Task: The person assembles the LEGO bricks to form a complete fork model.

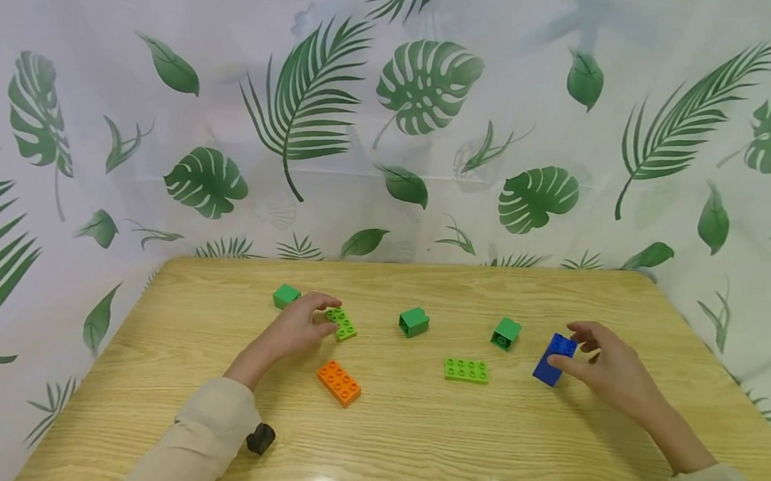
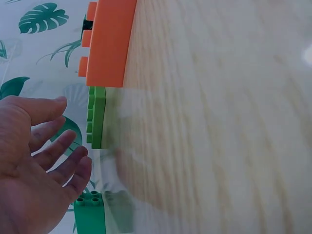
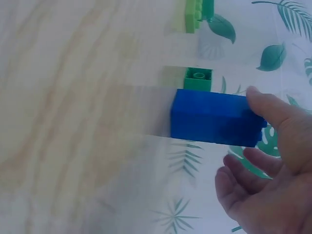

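In the head view my left hand point(image 1: 300, 326) is beside a flat lime-green building brick point(image 1: 343, 324), its fingers loosely bent. The left wrist view shows a gap between this hand point(image 2: 41, 156) and the lime-green brick point(image 2: 96, 117). An orange brick point(image 1: 339, 383) lies nearer me, and a green brick point(image 1: 286, 297) is just behind the left hand. On the right, my right hand point(image 1: 609, 368) holds a tall blue brick point(image 1: 548, 370) near its studded top, thumb on the near side. Part of its fingers is hidden behind the blue brick point(image 3: 209, 117) in the right wrist view.
Two more green bricks point(image 1: 414, 322) point(image 1: 506, 334) lie toward the back of the wooden table point(image 1: 396, 445). Another flat lime-green brick point(image 1: 466, 371) is in front of them. A leaf-patterned cloth point(image 1: 332, 229) hangs behind the table's far edge.
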A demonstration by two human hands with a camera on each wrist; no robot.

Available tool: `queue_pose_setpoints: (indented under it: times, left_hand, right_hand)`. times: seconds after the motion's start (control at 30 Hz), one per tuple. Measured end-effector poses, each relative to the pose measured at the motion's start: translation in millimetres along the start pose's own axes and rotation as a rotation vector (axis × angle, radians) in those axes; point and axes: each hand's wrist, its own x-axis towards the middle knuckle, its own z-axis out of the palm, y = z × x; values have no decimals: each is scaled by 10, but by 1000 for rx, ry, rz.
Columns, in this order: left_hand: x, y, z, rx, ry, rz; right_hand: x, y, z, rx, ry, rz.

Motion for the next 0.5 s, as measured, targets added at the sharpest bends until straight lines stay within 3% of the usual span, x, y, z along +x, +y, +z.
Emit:
queue_pose_setpoints:
  times: [0.3,0.5]
  left_hand:
    - [70,1,19,18,-78,13]
    - [119,-34,36,20,-118,19]
  right_hand:
    - [-9,-158,-42,19,208,-122]
    - [51,-356,-23,41,243,-198]
